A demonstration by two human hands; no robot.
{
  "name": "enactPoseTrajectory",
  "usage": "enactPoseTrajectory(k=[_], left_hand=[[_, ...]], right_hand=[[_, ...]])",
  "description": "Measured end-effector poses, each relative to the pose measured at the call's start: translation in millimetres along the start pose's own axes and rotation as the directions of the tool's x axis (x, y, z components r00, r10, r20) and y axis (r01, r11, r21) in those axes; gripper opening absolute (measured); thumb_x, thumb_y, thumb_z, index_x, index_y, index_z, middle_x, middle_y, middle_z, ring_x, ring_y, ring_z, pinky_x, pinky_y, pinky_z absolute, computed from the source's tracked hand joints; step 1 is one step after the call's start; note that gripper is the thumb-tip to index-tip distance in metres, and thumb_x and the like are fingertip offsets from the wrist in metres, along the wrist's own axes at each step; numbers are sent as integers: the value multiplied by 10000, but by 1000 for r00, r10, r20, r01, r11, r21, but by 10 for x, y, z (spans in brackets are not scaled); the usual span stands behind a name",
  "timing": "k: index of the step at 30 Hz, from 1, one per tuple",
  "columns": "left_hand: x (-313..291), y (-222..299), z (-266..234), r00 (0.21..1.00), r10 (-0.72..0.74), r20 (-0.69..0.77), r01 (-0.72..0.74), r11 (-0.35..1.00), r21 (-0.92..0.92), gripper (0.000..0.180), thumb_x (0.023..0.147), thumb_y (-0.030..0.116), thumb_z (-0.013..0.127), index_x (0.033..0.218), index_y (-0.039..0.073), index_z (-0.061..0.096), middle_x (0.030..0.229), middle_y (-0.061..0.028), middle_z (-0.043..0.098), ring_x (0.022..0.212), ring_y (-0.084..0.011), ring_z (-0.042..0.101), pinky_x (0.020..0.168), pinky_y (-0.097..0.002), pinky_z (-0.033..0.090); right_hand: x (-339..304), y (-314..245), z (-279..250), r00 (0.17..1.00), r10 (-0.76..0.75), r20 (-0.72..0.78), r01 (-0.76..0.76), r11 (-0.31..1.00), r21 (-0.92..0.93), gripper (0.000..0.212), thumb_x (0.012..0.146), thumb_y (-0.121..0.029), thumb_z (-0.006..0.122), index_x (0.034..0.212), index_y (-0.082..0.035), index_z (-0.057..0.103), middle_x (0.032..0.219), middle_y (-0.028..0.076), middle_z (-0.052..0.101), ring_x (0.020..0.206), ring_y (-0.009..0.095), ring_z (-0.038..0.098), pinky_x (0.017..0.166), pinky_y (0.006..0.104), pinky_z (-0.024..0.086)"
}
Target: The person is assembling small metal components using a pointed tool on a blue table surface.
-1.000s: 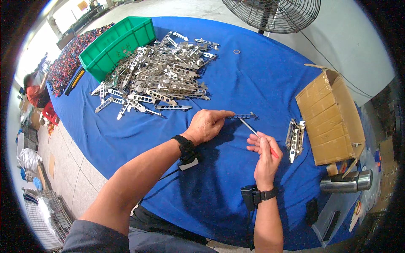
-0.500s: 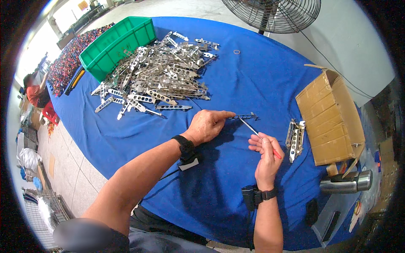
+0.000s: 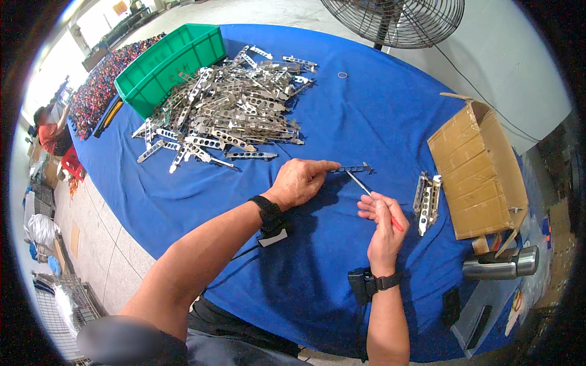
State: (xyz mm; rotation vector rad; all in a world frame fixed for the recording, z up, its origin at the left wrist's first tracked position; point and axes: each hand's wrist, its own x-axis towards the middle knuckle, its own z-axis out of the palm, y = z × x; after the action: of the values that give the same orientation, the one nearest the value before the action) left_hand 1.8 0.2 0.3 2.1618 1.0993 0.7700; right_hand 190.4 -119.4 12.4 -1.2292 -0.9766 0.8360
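A slotted metal bracket (image 3: 353,168) lies on the blue cloth in the middle of the table. The index finger of my left hand (image 3: 300,181) is stretched onto its left end, with the other fingers curled under, so the hand grips or pins that end. My right hand (image 3: 386,226) holds a thin metal-shafted tool (image 3: 359,183) with a red handle. The tool's tip meets the near edge of the bracket; exactly how it touches is too small to tell. A large heap of similar brackets (image 3: 232,104) spreads over the far left of the cloth.
A green plastic crate (image 3: 171,70) stands behind the heap. On the right, several brackets (image 3: 428,203) are stacked beside an open cardboard box (image 3: 473,174), with a steel flask (image 3: 502,263) nearer me. A fan (image 3: 397,21) stands beyond the table; a person (image 3: 52,131) sits far left.
My right hand has shifted very slightly left, the tool's red handle moving with it. My left hand and the bracket stay where they were.
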Motion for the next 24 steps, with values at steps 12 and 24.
enactPoseTrajectory(k=[12, 24], left_hand=[[-2, 6, -7, 1000, -5, 4, 5, 1000, 23, 351, 850, 102, 555, 1155, 186, 707, 733, -155, 668, 705, -342, 662, 669, -446, 529], [-6, 28, -14, 998, -52, 21, 52, 999, -2, 347, 850, 104, 559, 1152, 188, 710, 696, -152, 649, 678, -342, 650, 659, -447, 520]], right_hand=[[0, -18, 45, 1000, 9, -7, -9, 999, 51, 278, 1026, -165, 478, 1113, 57, 621, 1032, 180, 689, 898, 235, 693, 722, 330, 581], [-14, -34, 78, 1000, 7, -11, -6, 997, 76, 281, 1025, -165, 479, 1082, 65, 630, 996, 182, 697, 864, 235, 697, 743, 338, 580]])
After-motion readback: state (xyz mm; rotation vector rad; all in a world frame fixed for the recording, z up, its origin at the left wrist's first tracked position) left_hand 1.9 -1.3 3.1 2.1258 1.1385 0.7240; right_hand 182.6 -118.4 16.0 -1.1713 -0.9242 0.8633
